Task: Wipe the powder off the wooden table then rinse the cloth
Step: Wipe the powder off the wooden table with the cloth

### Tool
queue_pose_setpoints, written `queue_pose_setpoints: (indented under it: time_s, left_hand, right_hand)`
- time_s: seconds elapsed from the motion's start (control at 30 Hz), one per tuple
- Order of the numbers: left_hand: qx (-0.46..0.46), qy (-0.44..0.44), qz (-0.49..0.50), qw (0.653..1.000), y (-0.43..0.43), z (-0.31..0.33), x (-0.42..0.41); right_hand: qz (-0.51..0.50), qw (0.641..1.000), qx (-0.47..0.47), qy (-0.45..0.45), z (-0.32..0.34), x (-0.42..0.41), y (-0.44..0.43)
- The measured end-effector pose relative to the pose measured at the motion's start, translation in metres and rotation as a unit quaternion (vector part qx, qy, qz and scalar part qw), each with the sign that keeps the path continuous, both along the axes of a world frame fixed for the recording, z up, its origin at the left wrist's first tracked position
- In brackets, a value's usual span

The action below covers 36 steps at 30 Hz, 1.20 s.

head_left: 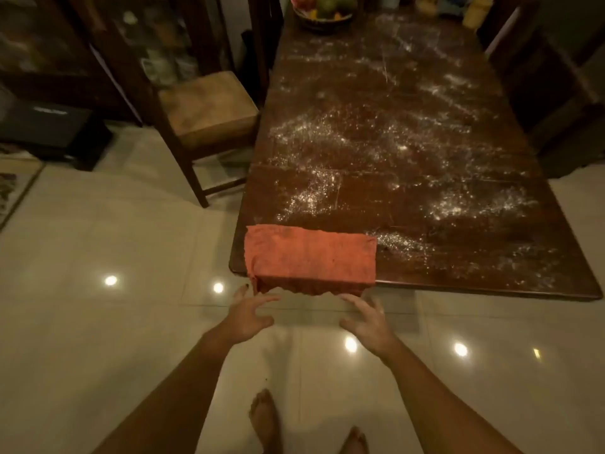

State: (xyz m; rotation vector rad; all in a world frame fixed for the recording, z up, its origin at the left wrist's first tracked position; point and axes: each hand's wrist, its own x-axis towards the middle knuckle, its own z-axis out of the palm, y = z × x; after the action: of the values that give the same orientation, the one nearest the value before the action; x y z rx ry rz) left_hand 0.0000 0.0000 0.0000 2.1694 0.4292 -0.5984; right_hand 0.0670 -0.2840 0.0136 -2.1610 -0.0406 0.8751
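Observation:
An orange-red cloth (311, 257) lies folded on the near left corner of the dark wooden table (491, 267), its front edge hanging over the table's edge. White powder (327, 136) is scattered across most of the tabletop. My left hand (247, 317) and my right hand (368, 319) hover just below the cloth's hanging edge, fingers spread, holding nothing. The fingertips are close to the cloth; I cannot tell whether they touch it.
A wooden chair (206, 109) with a tan seat stands at the table's left side. A fruit bowl (324, 11) and a yellow container (476, 13) sit at the far end. Another chair (556, 93) is on the right. Glossy floor tiles (98, 257) lie around my bare feet.

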Motion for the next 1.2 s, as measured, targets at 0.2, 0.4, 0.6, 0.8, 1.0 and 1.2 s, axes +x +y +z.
queue_pose_setpoints:
  time_s: [0.2, 0.4, 0.6, 0.8, 1.0, 1.2]
  left_hand:
    - [-0.052, -0.051, -0.017, 0.997, 0.022, -0.033, 0.022]
    - [-0.163, -0.105, 0.079, 0.978, 0.03, -0.016, 0.005]
    - [-0.25, -0.107, 0.158, 0.949, 0.04, 0.036, 0.005]
    - [-0.236, -0.085, 0.226, 0.941, 0.038, 0.094, 0.034]
    - [-0.268, -0.028, 0.344, 0.9, 0.037, 0.108, 0.081]
    - [-0.232, -0.065, 0.48, 0.844, 0.033, 0.097, 0.112]
  right_hand:
    - [-0.015, 0.998, 0.021, -0.054, -0.026, 0.011, 0.019]
    - [-0.132, 0.988, 0.056, -0.051, -0.006, -0.006, 0.028]
    - [-0.197, 0.972, 0.087, -0.092, 0.034, -0.005, 0.023]
    - [-0.241, 0.961, 0.062, -0.121, 0.051, 0.034, 0.016]
    - [-0.207, 0.972, -0.004, -0.11, 0.055, 0.087, 0.015]
    - [-0.17, 0.984, 0.009, -0.05, 0.051, 0.154, 0.022]
